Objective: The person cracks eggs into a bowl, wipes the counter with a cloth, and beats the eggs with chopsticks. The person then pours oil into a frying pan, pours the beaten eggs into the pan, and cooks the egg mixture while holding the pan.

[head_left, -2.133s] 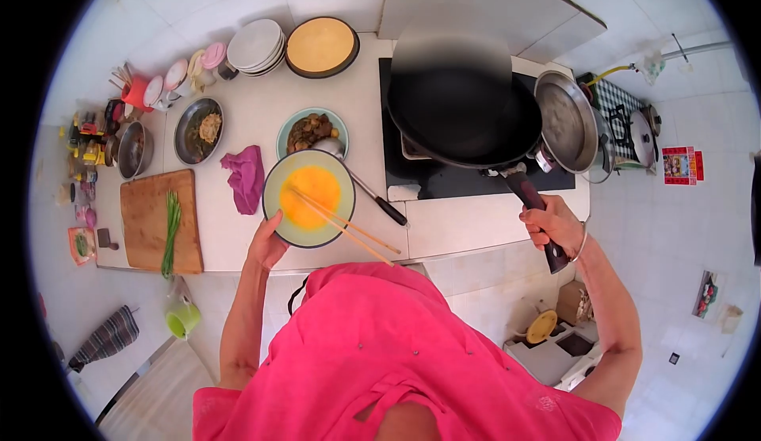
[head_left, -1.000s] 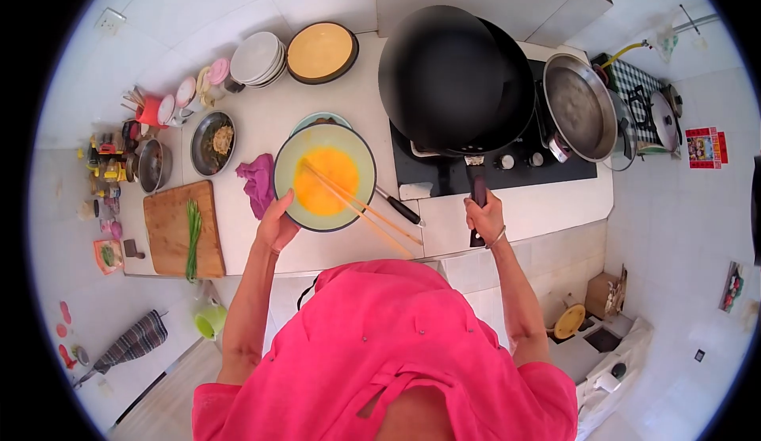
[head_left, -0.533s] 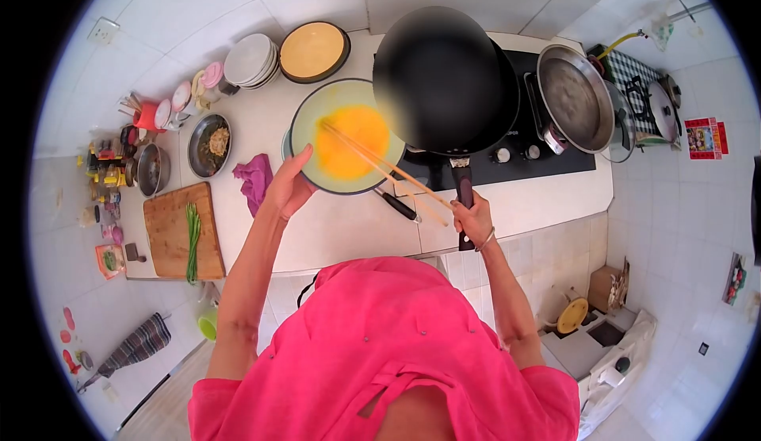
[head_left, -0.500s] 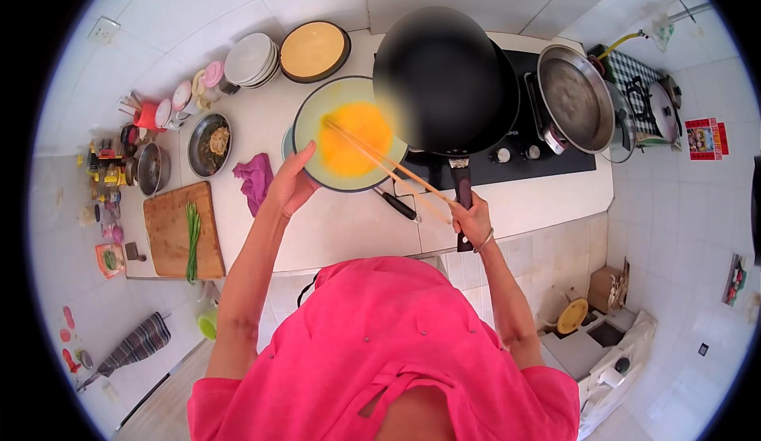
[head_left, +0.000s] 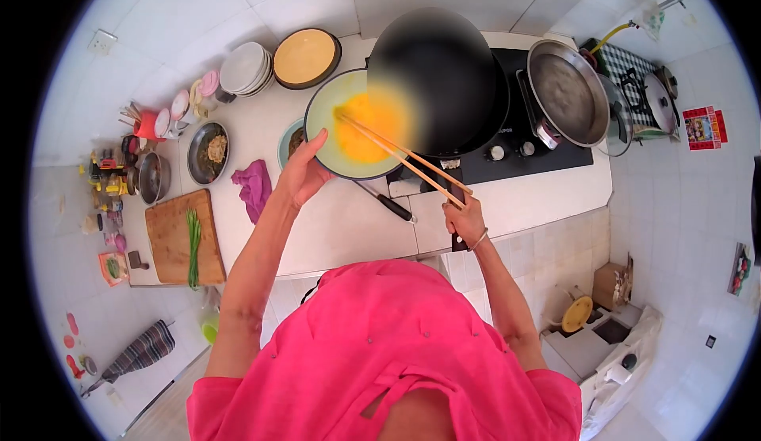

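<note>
A pale bowl with a dark rim [head_left: 319,117] is tilted toward the wok, and my left hand [head_left: 305,175] grips its near left edge, thumb on the rim. Beaten egg [head_left: 371,136] lies yellow inside it. My right hand [head_left: 466,219] is closed around a pair of wooden chopsticks [head_left: 428,179], whose tips rest in the egg. The black wok [head_left: 468,112] sits on the stove just right of the bowl. Its handle runs behind my right hand; whether that hand touches it, I cannot tell. A blurred patch hides the bowl's right edge and part of the wok.
Beneath the bowl, a utensil's black handle [head_left: 394,207] lies on the counter beside a small teal dish [head_left: 287,141]. Leftward are a purple cloth [head_left: 252,191], a steel dish of food [head_left: 194,155] and a cutting board [head_left: 170,243] with green stalks. A steel pan [head_left: 559,84] stands at right.
The bowl has shifted right and slightly up toward the wok, tilting more, with my left hand on it. The teal dish beneath shows more. The chopsticks moved along with the bowl.
</note>
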`<control>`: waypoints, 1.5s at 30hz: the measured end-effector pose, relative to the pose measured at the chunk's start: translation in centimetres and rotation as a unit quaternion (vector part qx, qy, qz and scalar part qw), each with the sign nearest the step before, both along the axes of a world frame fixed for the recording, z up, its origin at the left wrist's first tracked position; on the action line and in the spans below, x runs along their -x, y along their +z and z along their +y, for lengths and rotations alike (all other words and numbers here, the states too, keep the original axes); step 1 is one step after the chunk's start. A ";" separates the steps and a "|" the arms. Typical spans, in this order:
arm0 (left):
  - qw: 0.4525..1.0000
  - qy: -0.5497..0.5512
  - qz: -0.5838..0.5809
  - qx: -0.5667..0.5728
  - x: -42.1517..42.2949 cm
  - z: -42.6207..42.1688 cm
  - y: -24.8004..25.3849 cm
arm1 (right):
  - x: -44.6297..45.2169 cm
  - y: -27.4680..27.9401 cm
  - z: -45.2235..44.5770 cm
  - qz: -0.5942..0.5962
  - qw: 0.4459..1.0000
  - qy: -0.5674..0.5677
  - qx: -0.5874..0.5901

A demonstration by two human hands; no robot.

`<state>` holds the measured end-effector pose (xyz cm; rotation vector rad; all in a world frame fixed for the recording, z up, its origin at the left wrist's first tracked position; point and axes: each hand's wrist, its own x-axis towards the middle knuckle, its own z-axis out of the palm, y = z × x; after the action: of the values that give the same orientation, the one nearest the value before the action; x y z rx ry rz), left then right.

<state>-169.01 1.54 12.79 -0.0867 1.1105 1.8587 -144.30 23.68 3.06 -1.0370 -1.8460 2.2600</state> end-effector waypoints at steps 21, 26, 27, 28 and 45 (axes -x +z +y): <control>0.994 0.104 -0.017 -0.013 -1.0 -6.8 2.3 | 0.9 0.7 0.3 0.075 0.995 -0.013 0.065; 0.993 0.116 -0.009 -0.001 -1.4 -7.0 2.8 | 1.4 1.8 0.5 0.083 0.990 -0.003 0.111; 0.993 0.114 -0.009 -0.001 -1.3 -7.2 2.6 | 1.4 1.9 0.5 0.085 0.989 0.000 0.118; 0.994 0.113 -0.008 -0.001 -1.3 -7.3 2.6 | 1.4 2.0 0.6 0.088 0.988 0.003 0.128; 0.992 0.123 -0.015 0.002 -1.6 -8.7 2.0 | 1.7 7.1 2.8 0.066 0.965 0.028 0.254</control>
<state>-167.41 -7.19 14.81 -0.2643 1.1234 2.0662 -146.00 26.49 10.11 -0.8520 -1.2859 2.8379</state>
